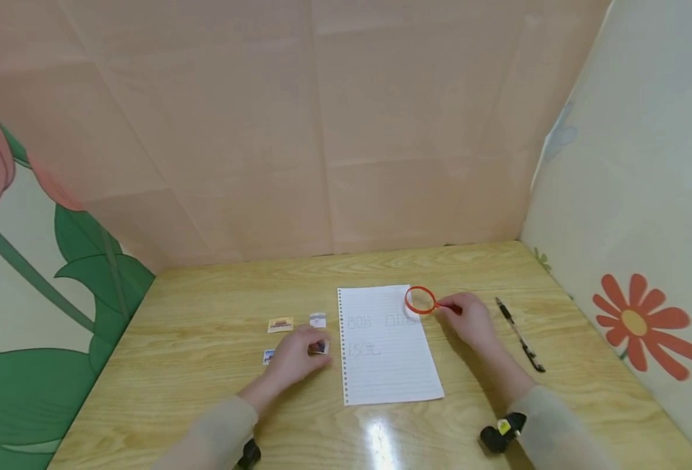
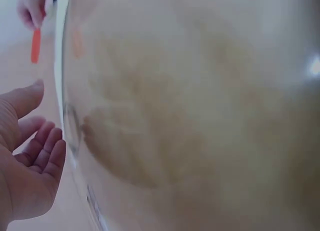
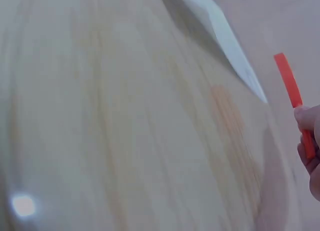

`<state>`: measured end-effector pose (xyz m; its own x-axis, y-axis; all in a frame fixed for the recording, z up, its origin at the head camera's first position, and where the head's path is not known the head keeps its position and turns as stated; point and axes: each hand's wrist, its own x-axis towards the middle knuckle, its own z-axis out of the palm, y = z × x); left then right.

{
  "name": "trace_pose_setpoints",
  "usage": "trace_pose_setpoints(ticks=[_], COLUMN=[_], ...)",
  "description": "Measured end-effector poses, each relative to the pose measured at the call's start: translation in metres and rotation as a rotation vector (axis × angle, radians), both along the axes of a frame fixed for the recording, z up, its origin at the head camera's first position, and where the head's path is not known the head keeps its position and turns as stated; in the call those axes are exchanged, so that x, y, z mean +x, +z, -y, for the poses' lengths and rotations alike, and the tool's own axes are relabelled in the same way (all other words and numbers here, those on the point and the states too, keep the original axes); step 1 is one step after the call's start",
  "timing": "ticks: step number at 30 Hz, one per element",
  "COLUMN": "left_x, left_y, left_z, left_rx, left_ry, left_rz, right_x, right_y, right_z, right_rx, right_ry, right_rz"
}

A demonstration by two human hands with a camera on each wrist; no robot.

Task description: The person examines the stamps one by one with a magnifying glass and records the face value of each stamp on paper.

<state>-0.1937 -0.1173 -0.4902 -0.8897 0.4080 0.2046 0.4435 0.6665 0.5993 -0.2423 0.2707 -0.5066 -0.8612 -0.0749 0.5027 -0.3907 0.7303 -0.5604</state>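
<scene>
My right hand [image 1: 471, 320] pinches the handle of a red magnifying glass [image 1: 421, 313], its round frame over the top right corner of a lined sheet [image 1: 390, 375]. In the right wrist view the red handle [image 3: 289, 81] sticks out from the fingertips. My left hand [image 1: 296, 356] hovers over small stamp-like pictures to the left of the sheet. One dark stamp [image 1: 321, 346] shows between its thumb and fingers; the left wrist view has that thumb and the loosely bent fingers [image 2: 47, 151] apart, holding nothing. A yellow stamp [image 1: 281, 324] and a pale stamp [image 1: 318, 320] lie farther back.
Another stamp, blue-edged [image 1: 268, 356], is partly covered by the left hand. A black pen [image 1: 519, 334] lies to the right of the right hand. Faint handwriting marks the sheet's upper half. Walls bound the wooden table [image 1: 164, 365] at the back and right.
</scene>
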Motion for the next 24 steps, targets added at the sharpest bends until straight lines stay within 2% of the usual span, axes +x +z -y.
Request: trace_pose_setpoints(ticks=[8,12,17,24], left_x=[-0.022,-0.032,-0.044,-0.053], left_y=[0.009,0.011,0.008,0.005], left_z=[0.006,0.007,0.011,0.009], left_rx=[0.075,0.063,0.036,-0.013], left_ry=[0.1,0.141,0.176,0.201], left_rz=[-0.02,-0.01,0.019,0.069], right_x=[0.001,-0.001,-0.004,-0.006], right_y=[0.002,0.004,0.008,0.009], right_z=[0.045,0.068,0.095,0.128], right_rx=[-0.06,-0.089,-0.105,-0.086], right_ry=[0.094,0.129,0.176,0.22], right_rz=[0.026,0.057,0.095,0.08])
